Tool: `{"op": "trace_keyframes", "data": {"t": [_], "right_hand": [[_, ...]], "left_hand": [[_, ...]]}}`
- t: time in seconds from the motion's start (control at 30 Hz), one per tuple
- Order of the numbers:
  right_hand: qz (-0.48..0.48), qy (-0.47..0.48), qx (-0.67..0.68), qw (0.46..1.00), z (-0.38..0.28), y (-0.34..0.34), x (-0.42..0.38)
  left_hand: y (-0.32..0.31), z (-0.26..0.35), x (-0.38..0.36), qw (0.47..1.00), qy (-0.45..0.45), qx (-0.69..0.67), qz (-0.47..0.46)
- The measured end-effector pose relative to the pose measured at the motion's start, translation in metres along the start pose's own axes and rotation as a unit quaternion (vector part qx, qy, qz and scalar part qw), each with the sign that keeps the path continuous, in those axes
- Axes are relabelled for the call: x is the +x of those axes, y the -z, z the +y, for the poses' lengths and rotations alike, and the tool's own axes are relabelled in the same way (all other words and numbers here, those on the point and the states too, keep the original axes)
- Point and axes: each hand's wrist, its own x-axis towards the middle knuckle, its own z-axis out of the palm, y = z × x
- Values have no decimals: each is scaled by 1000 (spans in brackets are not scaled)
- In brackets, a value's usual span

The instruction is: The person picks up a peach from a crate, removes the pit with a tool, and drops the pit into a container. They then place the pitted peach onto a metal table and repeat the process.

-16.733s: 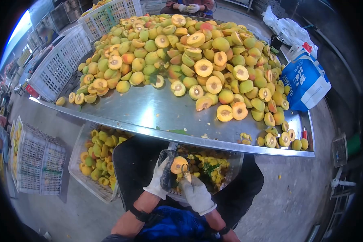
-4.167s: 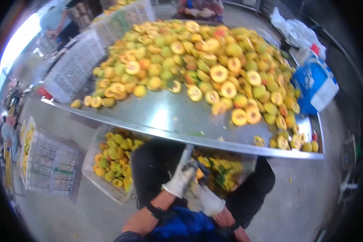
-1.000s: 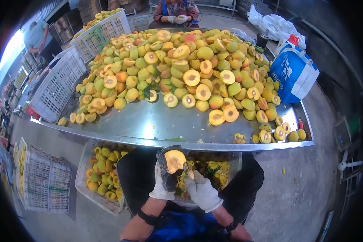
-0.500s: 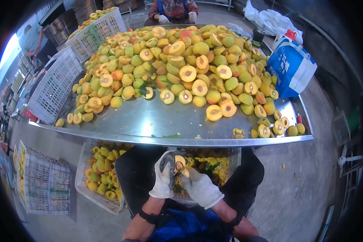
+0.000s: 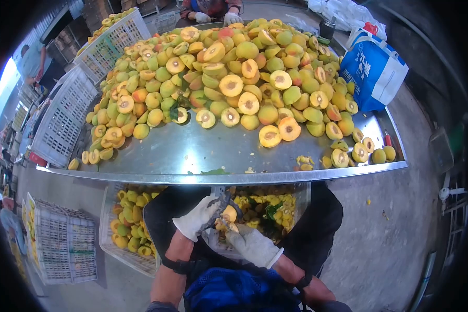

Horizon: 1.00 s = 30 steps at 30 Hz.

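Over the gap between my knees, my left hand [image 5: 200, 216], in a white glove with a dark coated palm, grips a yellow peach half [image 5: 229, 212] with its cut face turned up. My right hand [image 5: 254, 245], also gloved, is closed just below and to the right, its fingertips against the fruit. What those fingers hold is mostly hidden; a small, thin piece shows by the peach. Beneath both hands stands a crate [image 5: 302, 208] with yellow scraps and green leaves. Ahead, a large pile of peaches [image 5: 229, 86], many halved with pits showing, covers much of the metal table [image 5: 182, 151].
A crate of peach halves [image 5: 132, 221] sits on the floor at left, beside stacked white crates [image 5: 67, 242]. More crates [image 5: 65, 122] flank the table's left side. A blue and white bag [image 5: 372, 73] stands at the table's right edge. A gloved person [image 5: 213, 10] sits opposite.
My left hand has tilted and shifted slightly, still holding the peach half. My right hand has moved a little down and left against it. The head view has shifted slightly.
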Motion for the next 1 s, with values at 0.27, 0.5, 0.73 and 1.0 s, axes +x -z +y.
{"op": "trace_keyframes", "data": {"t": [0.27,0.5,0.73,1.0], "right_hand": [[13,-37,59,997,15,-15,3],[-169,-102,390,900,15,-13,-8],[-134,-64,417,897,37,-26,-3],[-113,22,255,960,24,-6,-8]], "left_hand": [[-34,-11,-5,957,-95,-273,33],[-21,13,1,968,-38,-229,-98],[-30,-37,8,926,16,-376,-28],[-29,2,-2,835,48,-527,154]]}}
